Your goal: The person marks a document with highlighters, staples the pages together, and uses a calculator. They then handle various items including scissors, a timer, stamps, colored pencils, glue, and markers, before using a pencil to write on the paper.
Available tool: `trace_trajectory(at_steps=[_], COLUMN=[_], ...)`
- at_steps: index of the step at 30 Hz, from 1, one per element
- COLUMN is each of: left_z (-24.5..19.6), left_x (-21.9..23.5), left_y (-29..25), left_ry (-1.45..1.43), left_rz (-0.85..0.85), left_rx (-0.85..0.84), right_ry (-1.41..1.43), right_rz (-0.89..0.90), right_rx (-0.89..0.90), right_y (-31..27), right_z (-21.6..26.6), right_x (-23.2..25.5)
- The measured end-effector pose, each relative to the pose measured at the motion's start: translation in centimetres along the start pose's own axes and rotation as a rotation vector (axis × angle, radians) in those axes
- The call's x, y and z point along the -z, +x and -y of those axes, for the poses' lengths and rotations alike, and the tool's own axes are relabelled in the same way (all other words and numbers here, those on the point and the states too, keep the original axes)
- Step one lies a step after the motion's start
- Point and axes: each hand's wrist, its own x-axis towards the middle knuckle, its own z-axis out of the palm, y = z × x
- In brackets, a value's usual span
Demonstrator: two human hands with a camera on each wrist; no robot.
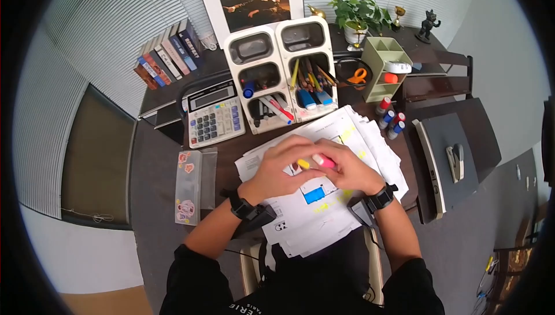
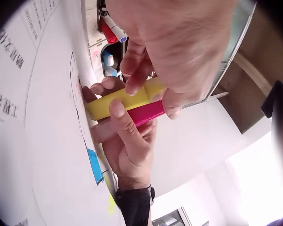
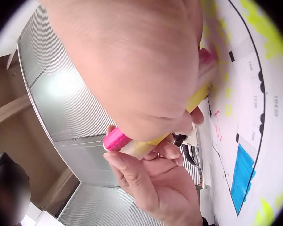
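Two highlighters, one yellow (image 2: 120, 101) and one pink (image 2: 146, 113), lie side by side between both hands, just above the printed sheets (image 1: 300, 222). The left hand (image 1: 280, 167) pinches their ends, with its fingers around the yellow one. The right hand (image 1: 350, 170) grips both from the other side, its thumb across them in the left wrist view. In the right wrist view the pink end (image 3: 117, 139) shows beside the fingertips of the left hand (image 3: 155, 183). A blue coloured rectangle (image 1: 314, 194) and yellow marks are on the top sheet.
Behind the papers stands a white organizer (image 1: 281, 72) with pens and pencils. A calculator (image 1: 214, 115) and a stickered clear case (image 1: 188, 188) are at left. Several glue-like tubes (image 1: 386, 119), a green holder (image 1: 373, 54) and a stapler (image 1: 455, 161) on a dark folder are at right.
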Motion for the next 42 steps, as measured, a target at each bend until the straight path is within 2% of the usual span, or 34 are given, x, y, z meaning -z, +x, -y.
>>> trace_trajectory(at_steps=[3,7,9,10,13,17,19,21,25,28,31,38,40,42], left_z=[0.0,0.6,1.1,1.2,1.5,1.2,0.9,0.7,1.3,1.5,1.7,1.8,2.4,2.5], left_x=[-0.1,0.1,0.2,0.5,0.3,0.5,0.3,0.5,0.3,0.2,0.2,0.3,0.2,0.2], left_y=[-0.4,-0.2,-0.3,-0.1,-0.2,0.1,0.4,0.5,0.4,0.3,0.0,0.0,-0.2,-0.5], left_ry=[0.000,0.041,-0.049,-0.087,-0.231,-0.104,-0.126,-0.020,-0.006,-0.007,-0.009,0.089,0.011,-0.048], left_rz=[0.050,-0.075,-0.172,-0.149,-0.126,-0.073,-0.100,-0.119,-0.116,-0.092,-0.090,-0.176,-0.280,-0.275], left_rx=[0.043,0.006,0.072,0.086,0.165,0.190,0.217,0.190,0.145,0.193,0.223,0.133,0.112,0.124], right_ry=[-0.010,0.083,0.144,0.206,0.185,0.200,0.056,0.057,0.068,0.044,0.036,-0.029,-0.002,-0.013], right_rz=[0.011,-0.088,-0.141,-0.196,-0.195,-0.248,-0.273,-0.311,-0.385,-0.420,-0.412,-0.448,-0.349,-0.317], right_rx=[-0.018,-0.075,-0.093,-0.126,-0.134,-0.119,-0.065,-0.085,-0.083,-0.044,-0.042,-0.036,-0.029,-0.040], right_y=[0.0,-0.1,-0.1,-0.1,-0.2,-0.1,0.0,0.1,0.1,0.2,0.3,0.4,0.4,0.4], right_z=[0.5,1.3,1.6,1.6,1.3,0.9,1.1,1.2,0.6,0.2,0.9,0.6,0.5,0.8], right_x=[0.2,0.4,0.4,0.3,0.3,0.2,0.5,0.5,0.6,0.7,0.8,1.0,0.8,0.7])
